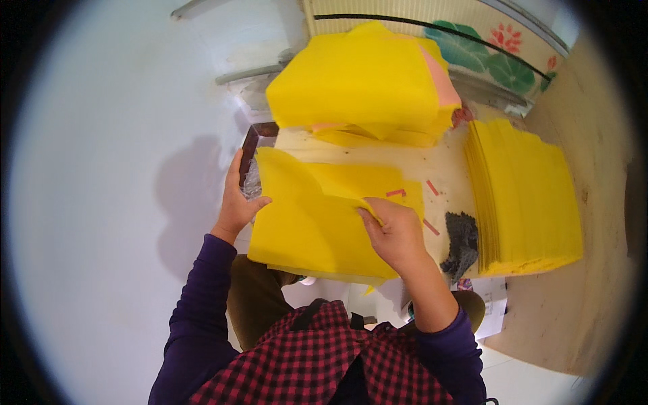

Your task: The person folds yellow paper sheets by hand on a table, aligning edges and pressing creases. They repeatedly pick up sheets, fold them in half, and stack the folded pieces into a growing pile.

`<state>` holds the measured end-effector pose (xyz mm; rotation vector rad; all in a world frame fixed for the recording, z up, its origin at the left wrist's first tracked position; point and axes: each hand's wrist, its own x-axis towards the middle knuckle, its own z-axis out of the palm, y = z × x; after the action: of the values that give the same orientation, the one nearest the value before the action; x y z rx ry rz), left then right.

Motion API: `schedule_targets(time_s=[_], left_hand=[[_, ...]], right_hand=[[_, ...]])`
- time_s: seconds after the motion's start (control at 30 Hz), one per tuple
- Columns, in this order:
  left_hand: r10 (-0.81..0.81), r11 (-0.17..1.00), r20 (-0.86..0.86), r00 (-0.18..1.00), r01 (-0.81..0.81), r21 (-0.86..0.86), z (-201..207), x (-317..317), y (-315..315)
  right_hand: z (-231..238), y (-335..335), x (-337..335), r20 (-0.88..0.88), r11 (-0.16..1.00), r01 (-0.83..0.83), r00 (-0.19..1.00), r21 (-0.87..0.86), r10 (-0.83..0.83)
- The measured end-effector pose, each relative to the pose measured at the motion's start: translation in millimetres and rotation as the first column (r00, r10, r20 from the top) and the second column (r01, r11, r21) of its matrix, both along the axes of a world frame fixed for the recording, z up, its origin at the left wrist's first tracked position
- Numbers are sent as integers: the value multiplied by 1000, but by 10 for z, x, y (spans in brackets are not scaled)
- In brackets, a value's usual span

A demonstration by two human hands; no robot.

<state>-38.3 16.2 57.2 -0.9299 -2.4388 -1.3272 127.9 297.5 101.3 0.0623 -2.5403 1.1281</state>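
Yellow sheets of cloth-like material (304, 216) lie in front of me, the top one lifted and bowed along its upper part. My right hand (395, 233) is closed on the top yellow sheet near its right side, thumb and fingers pinching a fold. At the left edge, my left hand (236, 206) is open, its fingers stretched upward along the edge and its thumb resting over the sheet. More yellow material (344, 169) lies flat behind the lifted part. Short red strips (432, 187) lie on and beside it at the right.
A large yellow bundle with pink showing (358, 81) sits at the back of the pale work table (439, 158). To the right stands a tall stack of folded yellow sheets (530, 199). A crumpled dark grey cloth (461, 243) lies between it and my right hand. A white wall (108, 169) bounds the left.
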Motion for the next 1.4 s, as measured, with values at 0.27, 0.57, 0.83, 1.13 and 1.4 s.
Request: schedule_targets(time_s=[0.27,0.57,0.83,1.13,1.4], left_hand=[[-439,632,651,620,-302,714,-517,-35,-335],[-589,545,529,611,-183,818,-207,-271,-202],[-523,597,586,619,-225,770,400,-538,80],[-463,666,615,638,-208,717,588,-1073,403],[-352,742,579,735,-159,652,854,-1719,810]], right_hand=[[617,-44,-65,-78,971,-137,989,-196,124],[754,339,-493,0,783,-101,992,-614,128],[752,837,-1136,62,701,39,998,-712,7],[811,1243,-1674,168,712,198,979,-674,-113],[979,1713,-2213,216,780,256,964,-571,-158]])
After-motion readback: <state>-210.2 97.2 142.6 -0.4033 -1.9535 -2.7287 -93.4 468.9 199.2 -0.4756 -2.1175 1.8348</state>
